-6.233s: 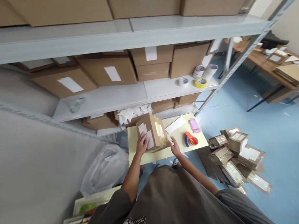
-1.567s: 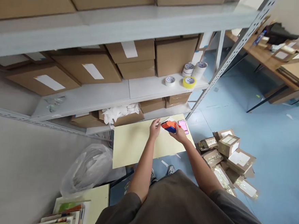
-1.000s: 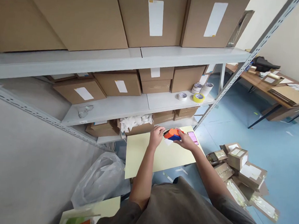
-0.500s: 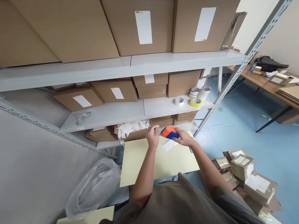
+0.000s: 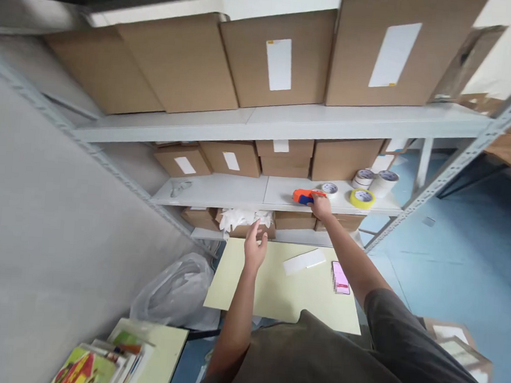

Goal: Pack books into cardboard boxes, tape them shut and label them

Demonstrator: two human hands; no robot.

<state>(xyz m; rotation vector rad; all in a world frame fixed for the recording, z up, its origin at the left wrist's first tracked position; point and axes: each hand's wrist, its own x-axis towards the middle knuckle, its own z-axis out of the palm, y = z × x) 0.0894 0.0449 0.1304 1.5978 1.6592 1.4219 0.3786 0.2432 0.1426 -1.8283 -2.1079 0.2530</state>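
My right hand (image 5: pixel 321 206) grips an orange-and-blue hand-held tool (image 5: pixel 303 196) whose exact kind I cannot make out. The tool is at the front of the middle shelf, just left of a white tape roll (image 5: pixel 329 189). My left hand (image 5: pixel 255 247) is held above the pale yellow tabletop (image 5: pixel 269 297), fingers apart and nothing in them. Behind its fingertips, on the lower shelf, is a heap of white crumpled material (image 5: pixel 238 218). A white paper strip (image 5: pixel 304 261) and a phone (image 5: pixel 340 278) with a lit pink screen lie on the tabletop.
Cardboard boxes (image 5: pixel 279 59) line the metal shelving (image 5: pixel 286 123). A yellow tape roll (image 5: pixel 362 198) and more white rolls stand at the middle shelf's right. A clear plastic bag (image 5: pixel 173 296) and books (image 5: pixel 94 367) are at lower left. Boxes (image 5: pixel 463 346) sit on the floor at right.
My right hand has carried the orange-and-blue tool forward from above the tabletop to the middle shelf. My left hand has come away from the tool and its fingers have opened. The view has shifted.
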